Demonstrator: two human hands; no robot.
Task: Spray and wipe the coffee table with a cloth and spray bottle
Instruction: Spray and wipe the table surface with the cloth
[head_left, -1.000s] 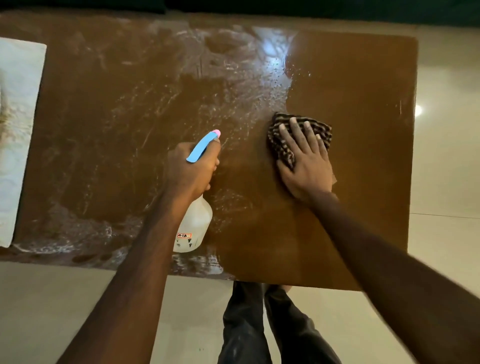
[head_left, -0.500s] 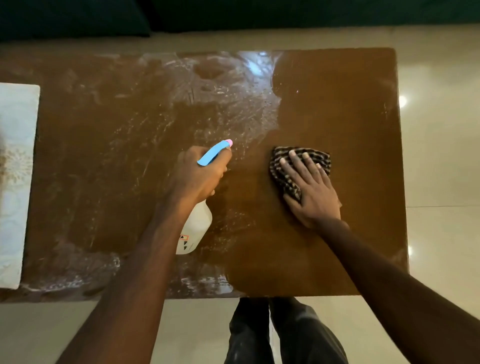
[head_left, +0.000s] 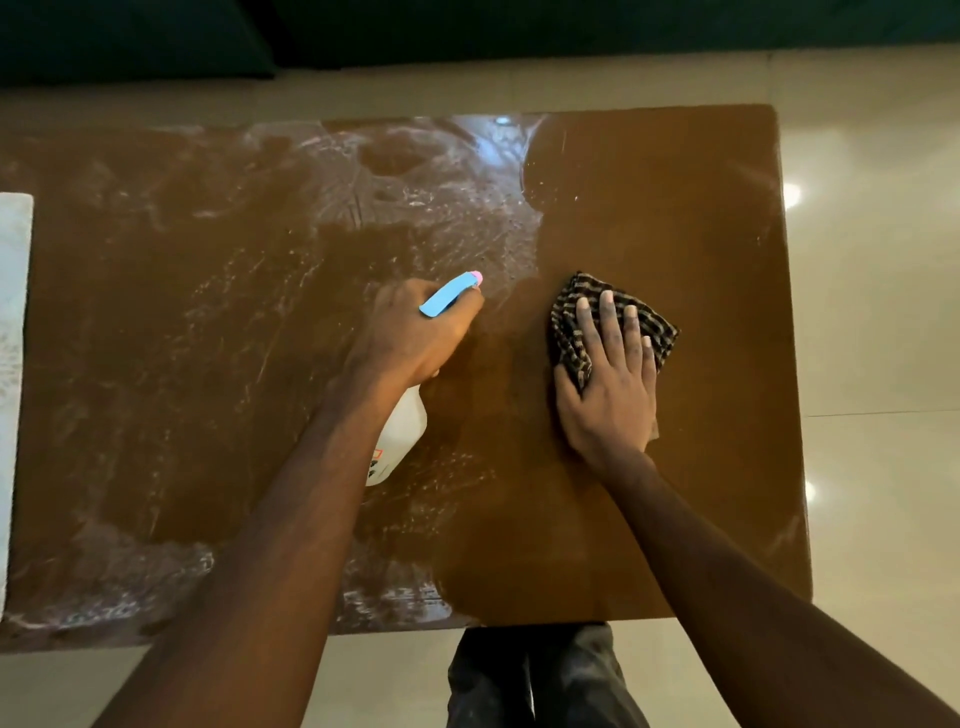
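1. At far left edge of table (head_left: 675, 509): pale mat (head_left: 13, 364), pattern too blurred to read.
2. Across left and middle of tabletop: streaky wet film.
3. Left hand (head_left: 415, 332) wrapped tight around spray bottle (head_left: 402, 431), blue nozzle aimed away, bottle apparently held above the wood.
4. Right hand (head_left: 610, 384) flat, fingers spread, pressing checked cloth (head_left: 571, 332) onto drier right half.

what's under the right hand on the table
A dark checked cloth, pressed flat on the brown table by the right hand. The hand hides the cloth's near part and the tabletop beneath.
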